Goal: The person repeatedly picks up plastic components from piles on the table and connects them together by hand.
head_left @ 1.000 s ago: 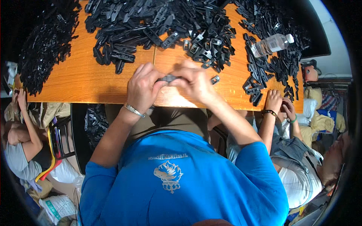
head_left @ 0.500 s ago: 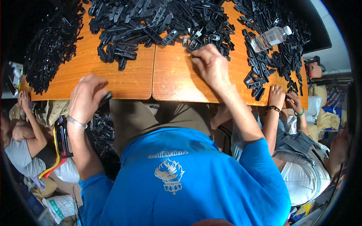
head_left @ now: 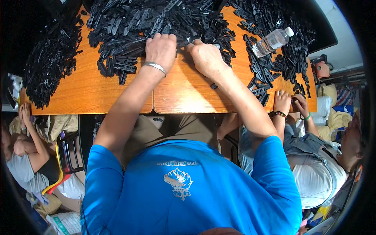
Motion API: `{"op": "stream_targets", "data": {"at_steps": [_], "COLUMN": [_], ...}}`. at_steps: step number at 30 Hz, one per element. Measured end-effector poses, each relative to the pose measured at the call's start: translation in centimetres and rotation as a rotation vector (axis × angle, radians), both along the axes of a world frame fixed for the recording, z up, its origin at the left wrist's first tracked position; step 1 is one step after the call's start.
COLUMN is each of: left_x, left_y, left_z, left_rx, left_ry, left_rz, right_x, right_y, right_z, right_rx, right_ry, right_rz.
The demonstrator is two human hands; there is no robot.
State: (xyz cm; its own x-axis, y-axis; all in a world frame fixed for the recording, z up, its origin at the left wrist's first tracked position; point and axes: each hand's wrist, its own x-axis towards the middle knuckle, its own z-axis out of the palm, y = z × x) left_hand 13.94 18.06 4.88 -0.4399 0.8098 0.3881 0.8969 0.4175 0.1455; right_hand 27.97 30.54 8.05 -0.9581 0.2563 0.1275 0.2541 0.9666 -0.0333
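Head view: closest to my lens I have the person's blue shirt [head_left: 231, 188], then brown trousers [head_left: 172, 129] below the edge of the orange-brown table [head_left: 180, 100]. Both forearms reach forward over the wood. A small black piece [head_left: 214, 86] lies apart from the rest, just beside the right forearm. Farther on, I see the left hand [head_left: 161, 51], a silver bracelet [head_left: 156, 67] on its wrist, and the right hand [head_left: 207, 58], with a narrow gap between them. Both are bent at the near edge of the central pile of black parts [head_left: 156, 24]; the left fingers are hidden from me, and I can't tell whether either hand grips anything. Beyond the right hand, off to the right, a clear bottle [head_left: 272, 41] rests tilted on more black parts [head_left: 260, 70].
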Motion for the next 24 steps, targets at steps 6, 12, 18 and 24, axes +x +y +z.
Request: {"op": "stream_targets", "data": {"at_steps": [6,12,18,24], "left_x": [0.3,1.3,2.2,2.7], "left_y": [-2.5,-6.1,-9.5,-11.8], "left_z": [0.9,-0.3,-2.4,-2.4], "left_rx": [0.196,0.613,0.298,0.306], "left_ry": [-0.424,-1.454,-1.005,-0.420], "left_rz": [-0.015,-0.259,-0.080,-0.133], "right_x": [0.7,2.7,5.2,5.7], "right_y": [0.1,-1.8,-5.8,-5.5], "right_z": [-1.4,-1.8,-4.0,-2.1], "right_rx": [-0.036,-0.487,-0.615,-0.324], "right_ry": [0.079,0.482,0.400,0.204], "right_rz": [0.052,-0.064,-0.088,-0.067]}}
